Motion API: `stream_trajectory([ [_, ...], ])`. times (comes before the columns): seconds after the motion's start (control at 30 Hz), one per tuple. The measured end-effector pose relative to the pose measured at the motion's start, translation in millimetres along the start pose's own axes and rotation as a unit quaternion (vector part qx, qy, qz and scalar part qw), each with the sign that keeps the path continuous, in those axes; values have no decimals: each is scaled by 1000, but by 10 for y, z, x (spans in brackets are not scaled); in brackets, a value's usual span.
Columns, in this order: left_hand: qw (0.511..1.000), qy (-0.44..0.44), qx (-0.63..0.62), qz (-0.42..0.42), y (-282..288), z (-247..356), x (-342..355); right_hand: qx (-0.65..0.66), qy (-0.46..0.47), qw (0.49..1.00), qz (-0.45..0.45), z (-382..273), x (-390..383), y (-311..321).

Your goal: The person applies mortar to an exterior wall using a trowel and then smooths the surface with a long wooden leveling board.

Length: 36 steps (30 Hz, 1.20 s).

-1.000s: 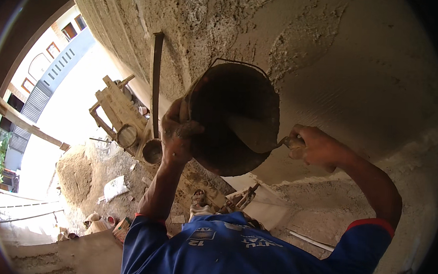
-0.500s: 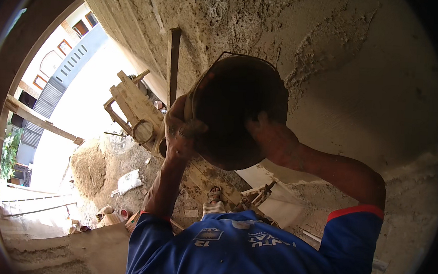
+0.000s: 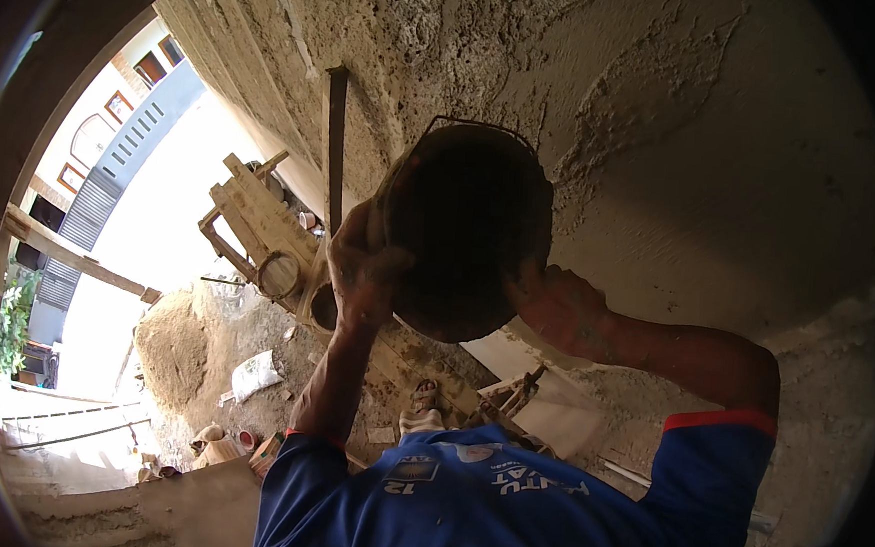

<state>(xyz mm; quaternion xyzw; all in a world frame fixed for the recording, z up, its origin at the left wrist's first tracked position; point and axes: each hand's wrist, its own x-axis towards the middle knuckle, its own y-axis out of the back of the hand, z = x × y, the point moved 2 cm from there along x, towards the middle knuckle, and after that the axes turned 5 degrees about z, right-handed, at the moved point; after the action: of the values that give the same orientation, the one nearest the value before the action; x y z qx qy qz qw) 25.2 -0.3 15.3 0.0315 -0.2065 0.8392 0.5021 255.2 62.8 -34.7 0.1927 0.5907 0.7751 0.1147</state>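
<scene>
A dark bucket (image 3: 465,225) is held up in front of me, its round mouth facing me and a thin wire handle (image 3: 482,124) along the far rim. The inside is too dark to show any contents. My left hand (image 3: 366,269) is closed on the left side of the rim, with the thumb over the edge. My right hand (image 3: 561,309) has its fingers curled at the lower right rim; some fingertips are lost in shadow. Right behind the bucket stands a wall (image 3: 654,176), part rough mortar and part smoother plaster.
A narrow straight bar (image 3: 334,152) is against the wall, left of the bucket. Below left are a wooden trestle (image 3: 251,212), a sand heap (image 3: 175,343) and a white sack (image 3: 255,375). My foot (image 3: 425,395) rests on a mortar-spotted plank (image 3: 392,356).
The bucket has shifted slightly left and down in view. My right hand has moved from over the bucket's mouth out to its right rim. My left hand keeps its grip.
</scene>
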Motion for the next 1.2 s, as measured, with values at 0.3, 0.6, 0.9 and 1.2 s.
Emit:
stream_trajectory([
  [0.3, 997, -62, 43, -24, -363, 109, -175, -245, -15, 968, -51, 388, 282, 911],
  [0.6, 996, -15, 63, -61, -682, 247, -271, 219, -86, 965, -118, 542, -42, 667],
  [0.9, 994, -23, 105, -35, -735, 396, -321, 437, -167, 884, 17, 459, -254, 441],
  [1.2, 997, -72, 13, -18, -570, 405, -386, 324, -198, 925, -15, 915, -511, 1341],
])
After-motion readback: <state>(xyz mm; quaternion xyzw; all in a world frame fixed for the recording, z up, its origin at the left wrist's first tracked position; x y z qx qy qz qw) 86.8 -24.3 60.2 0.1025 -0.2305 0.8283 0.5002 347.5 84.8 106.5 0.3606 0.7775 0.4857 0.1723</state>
